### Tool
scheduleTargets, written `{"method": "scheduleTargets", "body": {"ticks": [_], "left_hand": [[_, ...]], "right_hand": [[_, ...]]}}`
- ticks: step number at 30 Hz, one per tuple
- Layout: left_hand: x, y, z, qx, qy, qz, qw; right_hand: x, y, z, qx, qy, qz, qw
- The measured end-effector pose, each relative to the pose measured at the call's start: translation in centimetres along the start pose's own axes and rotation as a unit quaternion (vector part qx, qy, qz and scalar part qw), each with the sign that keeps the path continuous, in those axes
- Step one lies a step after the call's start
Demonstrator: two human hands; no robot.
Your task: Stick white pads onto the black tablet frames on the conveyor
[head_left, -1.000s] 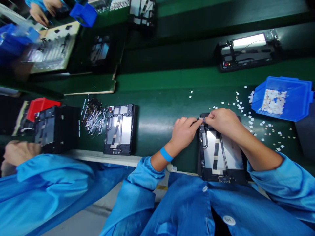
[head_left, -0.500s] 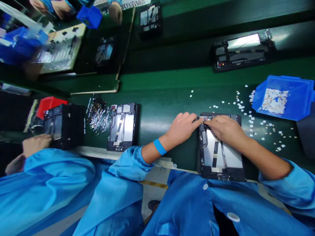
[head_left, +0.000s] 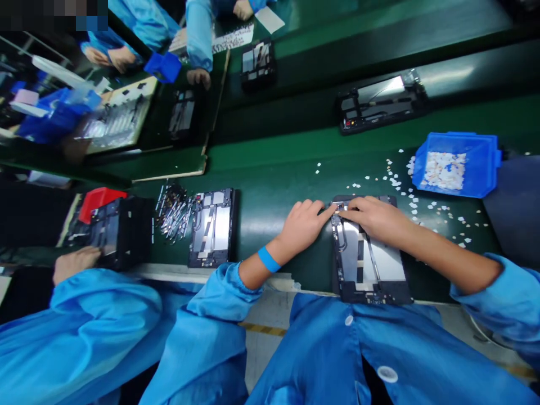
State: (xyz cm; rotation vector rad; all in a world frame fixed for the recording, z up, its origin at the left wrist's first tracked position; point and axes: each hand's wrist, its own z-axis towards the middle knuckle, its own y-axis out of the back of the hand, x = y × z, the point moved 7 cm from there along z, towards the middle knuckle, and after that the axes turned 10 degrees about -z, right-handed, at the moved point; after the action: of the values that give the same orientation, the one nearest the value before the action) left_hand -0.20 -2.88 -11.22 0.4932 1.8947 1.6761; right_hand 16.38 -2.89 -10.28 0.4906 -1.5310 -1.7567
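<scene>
L hand (head_left: 302, 225) & R hand (head_left: 373, 218) both w/ fingertips at top L corner of tablet (head_left: 371, 256) on counter (head_left: 270, 185); can't tell if either's gripping. Bin (head_left: 481, 169) nearby, R.

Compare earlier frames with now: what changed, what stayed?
The right hand has settled lower, its fingertips shifting left toward the left hand. Across the bench, a co-worker's hand has reached in near another device. The view shifted too. The left hand stays at the upper-left corner of the near device; the blue bin of white bits looks unmoved. Anything gripped or released is too small to tell.
</scene>
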Motion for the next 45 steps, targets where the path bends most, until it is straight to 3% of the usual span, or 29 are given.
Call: {"method": "scheduleTargets", "body": {"ticks": [2, 4, 5, 7, 9, 11, 13, 15, 18, 22, 25, 28, 32, 34, 36, 38, 40, 42, 45], "left_hand": [[0.2, 0.0, -0.1, -0.005, 0.010, -0.027, 1.000], [0.6, 0.1, -0.3, -0.022, 0.033, -0.076, 0.996], [1.0, 0.0, -0.4, -0.035, 0.051, -0.109, 0.992], [2.2, -0.4, -0.3, -0.059, 0.100, -0.196, 0.974], [3.3, -1.4, 0.2, -0.051, 0.155, -0.298, 0.940], [3.4, -1.9, 1.1, -0.035, 0.184, -0.342, 0.921], [2.7, -1.5, 1.9, -0.030, 0.188, -0.335, 0.923], [1.8, -0.6, 2.5, -0.026, 0.185, -0.314, 0.931], [1.4, 0.3, 2.7, -0.025, 0.195, -0.300, 0.933], [2.1, 1.3, 1.6, -0.064, 0.215, -0.316, 0.922], [2.2, 2.4, 0.2, -0.127, 0.225, -0.346, 0.902], [0.0, 2.9, -0.6, -0.150, 0.216, -0.448, 0.854], [-6.2, 0.9, 1.0, -0.050, 0.172, -0.647, 0.741], [-8.2, -0.5, 2.1, -0.026, 0.174, -0.716, 0.675], [-8.8, -1.4, 2.8, -0.043, 0.183, -0.762, 0.619], [-8.2, -1.9, 2.8, -0.075, 0.198, -0.780, 0.590], [-6.8, -2.1, 2.2, -0.097, 0.215, -0.773, 0.589], [-4.8, -1.8, 1.2, -0.119, 0.230, -0.747, 0.613], [-1.1, -0.5, -0.4, -0.161, 0.241, -0.648, 0.705]], "right_hand": [[-0.7, 2.4, -4.0, -0.079, -0.107, 0.088, 0.987], [-2.1, 4.6, -10.3, -0.156, -0.275, 0.171, 0.933], [-2.8, 5.4, -14.0, -0.202, -0.363, 0.214, 0.884], [-3.8, 6.6, -21.8, -0.327, -0.503, 0.287, 0.747], [-4.6, 6.9, -28.5, -0.443, -0.581, 0.333, 0.596], [-5.8, 6.5, -32.7, -0.485, -0.625, 0.369, 0.487], [-7.2, 5.8, -34.5, -0.471, -0.651, 0.406, 0.436], [-8.5, 5.4, -34.8, -0.458, -0.651, 0.434, 0.422], [-9.9, 5.1, -34.2, -0.454, -0.639, 0.459, 0.417], [-10.6, 5.2, -33.9, -0.457, -0.637, 0.460, 0.418], [-8.8, 5.0, -32.9, -0.455, -0.642, 0.450, 0.424], [-5.3, 3.7, -28.8, -0.409, -0.633, 0.477, 0.451], [-1.3, 1.1, -18.9, -0.288, -0.564, 0.536, 0.558], [-0.2, 0.0, -14.2, -0.237, -0.522, 0.555, 0.602], [0.4, -0.9, -10.6, -0.196, -0.491, 0.562, 0.636], [0.8, -1.7, -8.4, -0.163, -0.469, 0.552, 0.670], [0.9, -2.2, -7.2, -0.125, -0.441, 0.536, 0.709], [0.5, -2.3, -6.5, -0.094, -0.404, 0.492, 0.766], [-1.4, -1.2, -5.3, -0.088, -0.324, 0.300, 0.893]]}}
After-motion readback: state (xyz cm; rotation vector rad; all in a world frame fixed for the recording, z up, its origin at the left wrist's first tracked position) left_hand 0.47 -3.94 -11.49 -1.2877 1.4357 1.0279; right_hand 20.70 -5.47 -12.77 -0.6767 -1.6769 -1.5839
